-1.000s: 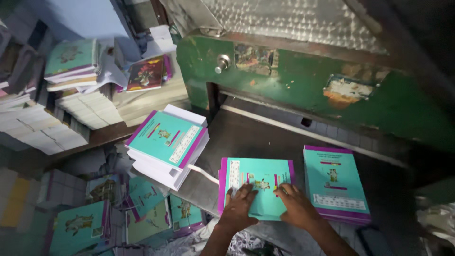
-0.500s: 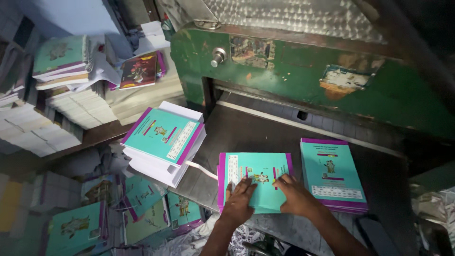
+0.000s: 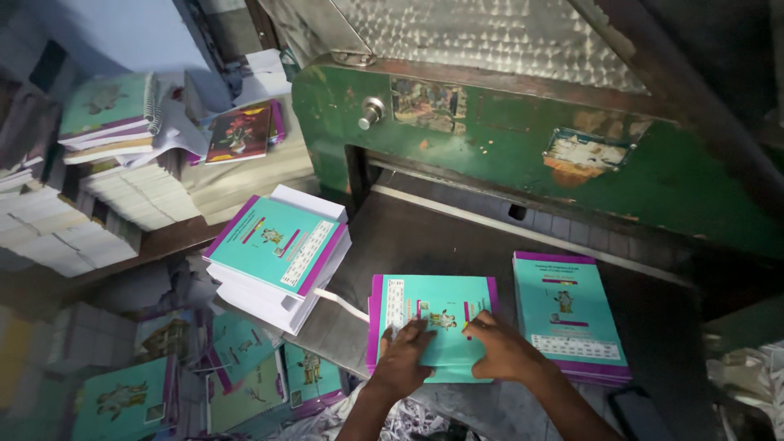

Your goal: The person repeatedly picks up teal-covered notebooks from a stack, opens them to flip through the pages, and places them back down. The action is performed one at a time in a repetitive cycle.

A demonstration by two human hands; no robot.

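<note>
Both of my hands have slid a little toward me on the teal booklet stack, which itself lies about where it lay a moment ago. My left hand rests flat on the near left part of the cover, fingers spread and pressing down. My right hand lies flat on the near right part, fingers pointing left toward the cover's middle; neither hand pinches or grips anything. That stack, with its magenta spine edge on the left, sits on the dark surface of the green cutting machine, close to the near edge. Just to its right, apart from it, lies a second teal stack. To the left, a taller pile of booklets with thick white page edges sits tilted at the corner of the surface, a white paper strip reaching from it toward my stack. More teal booklets lie scattered on the floor below.
</note>
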